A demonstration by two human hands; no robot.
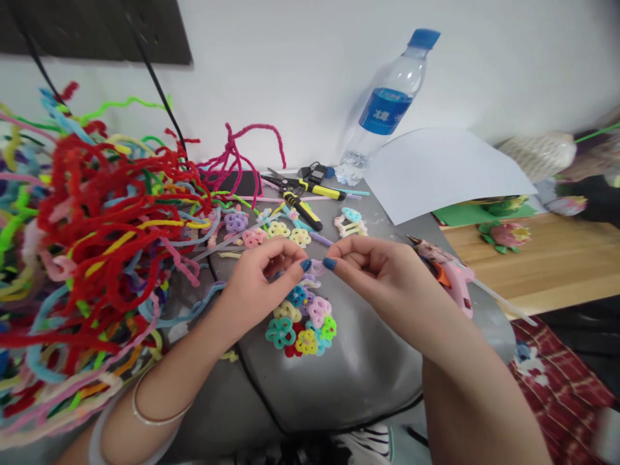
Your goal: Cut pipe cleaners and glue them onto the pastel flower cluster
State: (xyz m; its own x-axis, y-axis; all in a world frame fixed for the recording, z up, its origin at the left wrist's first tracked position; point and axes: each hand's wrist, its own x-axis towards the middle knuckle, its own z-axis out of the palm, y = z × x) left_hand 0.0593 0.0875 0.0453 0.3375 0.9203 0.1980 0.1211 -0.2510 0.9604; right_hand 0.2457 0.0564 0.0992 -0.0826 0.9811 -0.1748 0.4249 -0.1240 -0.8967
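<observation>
A small lilac pipe cleaner piece (317, 267) is pinched between my two hands. My left hand (266, 278) grips it with thumb and index finger from the left, and my right hand (380, 274) does the same from the right. Just below the fingertips lies a cluster of pipe cleaner flowers (306, 341) in teal, yellow, pink, green and blue. Behind my hands are several loose flowers, among them a purple flower (236, 222), a pink flower (254, 237) and a yellow flower (300, 237). A white and blue looped piece (351, 223) lies beyond my right hand.
A big tangled heap of pipe cleaners (106, 226) covers the left side. Yellow-black pliers (303, 208) lie at the back, near a leaning water bottle (387, 110) and white paper (440, 168). A pink glue gun (448, 274) rests to the right. A black cable (256, 387) crosses the grey surface.
</observation>
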